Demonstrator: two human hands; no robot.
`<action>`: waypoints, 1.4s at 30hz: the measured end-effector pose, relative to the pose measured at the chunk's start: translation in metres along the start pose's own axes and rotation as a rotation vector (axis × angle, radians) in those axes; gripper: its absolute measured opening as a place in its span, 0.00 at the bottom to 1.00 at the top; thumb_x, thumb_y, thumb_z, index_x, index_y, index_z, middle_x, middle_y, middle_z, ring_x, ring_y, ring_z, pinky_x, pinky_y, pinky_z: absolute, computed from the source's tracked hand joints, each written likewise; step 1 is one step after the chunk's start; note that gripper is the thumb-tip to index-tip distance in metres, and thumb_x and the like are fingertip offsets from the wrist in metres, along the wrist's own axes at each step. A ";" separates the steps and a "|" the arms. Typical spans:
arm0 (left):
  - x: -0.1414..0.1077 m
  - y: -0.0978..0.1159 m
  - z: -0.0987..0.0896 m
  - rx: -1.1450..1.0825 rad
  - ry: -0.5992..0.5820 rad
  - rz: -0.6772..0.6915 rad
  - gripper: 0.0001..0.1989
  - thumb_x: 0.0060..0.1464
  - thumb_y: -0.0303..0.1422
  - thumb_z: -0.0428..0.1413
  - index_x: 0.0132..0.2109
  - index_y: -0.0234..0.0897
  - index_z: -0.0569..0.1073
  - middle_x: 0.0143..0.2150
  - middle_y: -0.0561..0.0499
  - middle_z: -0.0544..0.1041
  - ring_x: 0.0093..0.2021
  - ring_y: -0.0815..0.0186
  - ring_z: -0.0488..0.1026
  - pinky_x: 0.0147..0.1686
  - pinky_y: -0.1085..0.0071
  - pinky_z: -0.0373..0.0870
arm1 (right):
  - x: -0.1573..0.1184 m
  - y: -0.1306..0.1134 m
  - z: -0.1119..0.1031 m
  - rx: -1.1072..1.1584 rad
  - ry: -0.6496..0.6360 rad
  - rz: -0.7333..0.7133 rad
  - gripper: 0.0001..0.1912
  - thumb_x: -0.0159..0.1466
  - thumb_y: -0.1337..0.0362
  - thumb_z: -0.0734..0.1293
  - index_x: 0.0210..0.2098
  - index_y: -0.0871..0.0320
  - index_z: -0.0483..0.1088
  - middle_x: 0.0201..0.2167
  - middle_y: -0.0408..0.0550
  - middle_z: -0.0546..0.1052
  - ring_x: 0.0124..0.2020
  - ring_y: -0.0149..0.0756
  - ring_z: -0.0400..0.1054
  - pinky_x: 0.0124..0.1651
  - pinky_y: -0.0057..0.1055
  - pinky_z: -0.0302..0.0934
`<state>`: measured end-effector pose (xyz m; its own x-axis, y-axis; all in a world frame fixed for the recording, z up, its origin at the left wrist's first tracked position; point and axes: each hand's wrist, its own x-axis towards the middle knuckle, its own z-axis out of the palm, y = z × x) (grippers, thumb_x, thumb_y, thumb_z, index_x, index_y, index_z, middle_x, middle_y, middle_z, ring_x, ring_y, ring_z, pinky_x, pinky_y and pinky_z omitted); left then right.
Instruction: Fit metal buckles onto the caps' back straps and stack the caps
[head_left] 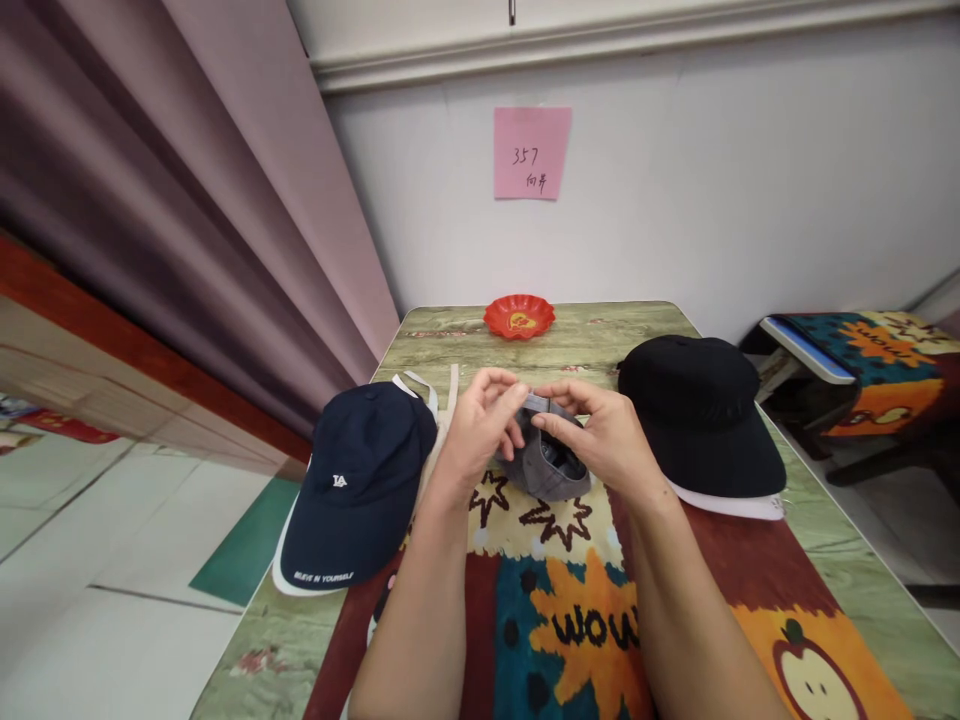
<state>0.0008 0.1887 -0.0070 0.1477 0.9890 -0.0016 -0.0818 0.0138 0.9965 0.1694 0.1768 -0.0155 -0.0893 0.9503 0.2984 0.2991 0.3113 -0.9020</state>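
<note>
A grey cap (pixel 551 475) sits over the patterned cloth at the middle of the table, its back opening and adjuster strap (pixel 541 403) facing me. My left hand (pixel 486 425) pinches the left end of the strap between thumb and fingers. On the other side, my right hand (pixel 592 430) grips the strap's right part, thumb in front and fingers behind. The cap's visor is hidden from view.
Left of my hands lies a navy cap (pixel 367 470) stacked over paler ones with loose straps. A black cap (pixel 686 410) rests on a white one (pixel 735 505) at right. A red scalloped dish (pixel 519 316) stands near the wall; a cloth-covered stool (pixel 877 350) is beyond the table.
</note>
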 end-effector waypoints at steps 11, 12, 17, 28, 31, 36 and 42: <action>0.006 -0.004 -0.020 0.146 -0.053 -0.022 0.18 0.50 0.46 0.66 0.32 0.36 0.73 0.15 0.57 0.68 0.14 0.75 0.62 0.14 0.80 0.54 | -0.003 0.008 -0.028 0.107 -0.299 0.168 0.11 0.63 0.56 0.70 0.37 0.57 0.77 0.31 0.45 0.77 0.33 0.36 0.68 0.36 0.31 0.60; 0.006 -0.003 -0.023 0.150 -0.066 -0.025 0.18 0.50 0.46 0.66 0.32 0.36 0.74 0.15 0.57 0.68 0.13 0.75 0.61 0.14 0.80 0.54 | -0.003 0.008 -0.029 0.133 -0.291 0.163 0.11 0.64 0.55 0.68 0.35 0.57 0.76 0.30 0.45 0.76 0.32 0.35 0.67 0.36 0.31 0.59; 0.003 0.002 -0.030 0.149 -0.124 -0.038 0.17 0.48 0.45 0.68 0.32 0.35 0.76 0.17 0.56 0.68 0.16 0.75 0.63 0.15 0.80 0.55 | 0.002 0.008 -0.021 0.169 -0.107 0.103 0.13 0.66 0.53 0.66 0.34 0.57 0.73 0.29 0.43 0.72 0.31 0.33 0.63 0.36 0.31 0.56; 0.005 0.002 -0.023 0.148 -0.103 -0.035 0.14 0.48 0.40 0.66 0.35 0.33 0.76 0.21 0.56 0.71 0.19 0.74 0.66 0.18 0.79 0.59 | 0.002 0.018 -0.019 0.018 -0.101 0.120 0.13 0.66 0.54 0.65 0.35 0.57 0.74 0.31 0.44 0.75 0.32 0.34 0.65 0.35 0.31 0.56; 0.004 0.003 -0.023 0.149 -0.092 -0.028 0.13 0.48 0.39 0.66 0.35 0.33 0.76 0.22 0.56 0.71 0.19 0.74 0.66 0.19 0.79 0.59 | 0.002 0.016 -0.018 0.029 -0.072 0.128 0.13 0.66 0.54 0.65 0.36 0.57 0.74 0.32 0.44 0.75 0.32 0.34 0.65 0.34 0.30 0.56; 0.004 0.004 -0.023 0.144 -0.091 -0.031 0.12 0.47 0.37 0.65 0.36 0.33 0.76 0.23 0.55 0.72 0.20 0.74 0.67 0.20 0.79 0.60 | 0.002 0.017 -0.017 -0.009 -0.048 0.122 0.12 0.67 0.55 0.65 0.35 0.57 0.74 0.32 0.44 0.76 0.32 0.34 0.67 0.34 0.30 0.56; 0.007 -0.003 -0.019 0.095 -0.064 -0.025 0.17 0.47 0.41 0.67 0.38 0.33 0.75 0.22 0.57 0.70 0.18 0.76 0.65 0.17 0.79 0.58 | 0.000 0.006 -0.014 -0.261 0.106 0.040 0.08 0.65 0.60 0.66 0.37 0.54 0.77 0.38 0.47 0.80 0.37 0.38 0.71 0.38 0.33 0.60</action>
<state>-0.0169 0.1983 -0.0114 0.2111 0.9772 -0.0241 0.0162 0.0212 0.9996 0.1847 0.1782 -0.0170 0.0237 0.9512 0.3077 0.5361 0.2477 -0.8070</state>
